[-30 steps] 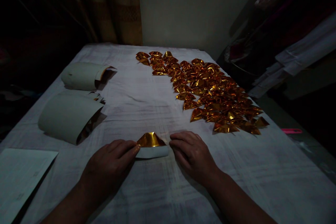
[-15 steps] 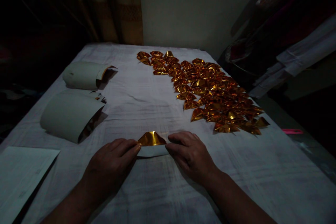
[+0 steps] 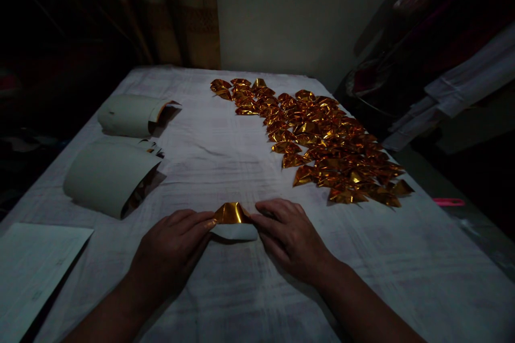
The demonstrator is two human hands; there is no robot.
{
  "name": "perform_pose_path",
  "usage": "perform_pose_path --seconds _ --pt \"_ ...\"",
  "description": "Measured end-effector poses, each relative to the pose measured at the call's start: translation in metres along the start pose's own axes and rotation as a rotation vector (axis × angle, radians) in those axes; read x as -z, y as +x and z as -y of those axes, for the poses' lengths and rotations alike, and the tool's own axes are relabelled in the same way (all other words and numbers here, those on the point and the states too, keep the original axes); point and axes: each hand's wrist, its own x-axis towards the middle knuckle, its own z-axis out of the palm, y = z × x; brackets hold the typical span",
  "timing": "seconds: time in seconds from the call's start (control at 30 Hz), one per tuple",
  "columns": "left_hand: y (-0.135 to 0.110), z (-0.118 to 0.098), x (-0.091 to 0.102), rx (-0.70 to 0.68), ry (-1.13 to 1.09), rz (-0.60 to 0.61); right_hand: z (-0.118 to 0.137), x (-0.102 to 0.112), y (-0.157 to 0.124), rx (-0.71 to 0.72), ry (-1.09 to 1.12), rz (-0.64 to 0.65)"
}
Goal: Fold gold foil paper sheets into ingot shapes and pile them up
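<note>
While two hands (image 3: 173, 244) (image 3: 295, 241) pinch one foil (image 3: 232, 214), two rolls (image 3: 125, 116) (image 3: 107, 177) lie; one card (image 3: 34, 273).

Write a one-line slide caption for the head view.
Left hand and right hand at opposite ends of a gold-and-white folded paper, with many gold folded pieces spread beyond, to the right.

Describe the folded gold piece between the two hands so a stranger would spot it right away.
Start at the cloth-covered table and come to its near part, where the left hand and right hand face each other. Between them is the folded gold piece. Unlike the gold pieces massed farther right, it shows a pale strip along its near side.
</note>
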Motion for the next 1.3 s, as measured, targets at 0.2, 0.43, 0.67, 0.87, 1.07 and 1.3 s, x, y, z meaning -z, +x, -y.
perform_pose_path --seconds 0.2,0.43,0.67,0.87,1.07,1.3 --pt "0.000 0.001 -0.002 0.004 -0.001 -0.017 -0.003 -0.001 0.000 0.038 -0.022 0.027" --pt "0.001 0.001 -0.001 0.051 -0.070 -0.060 0.001 0.000 0.006 0.122 -0.051 0.028" --pt "0.004 0.000 0.002 -0.041 -0.019 -0.067 0.008 -0.010 0.010 0.114 -0.151 -0.065" --pt "0.004 0.000 0.001 -0.091 0.047 -0.062 0.007 -0.011 0.012 0.154 -0.169 -0.065" --pt "0.000 0.001 -0.003 -0.096 0.056 -0.004 0.008 -0.012 0.012 0.132 -0.149 -0.033" --pt "0.000 0.001 -0.004 -0.077 0.058 0.023 0.005 -0.014 0.012 0.087 -0.092 -0.037"
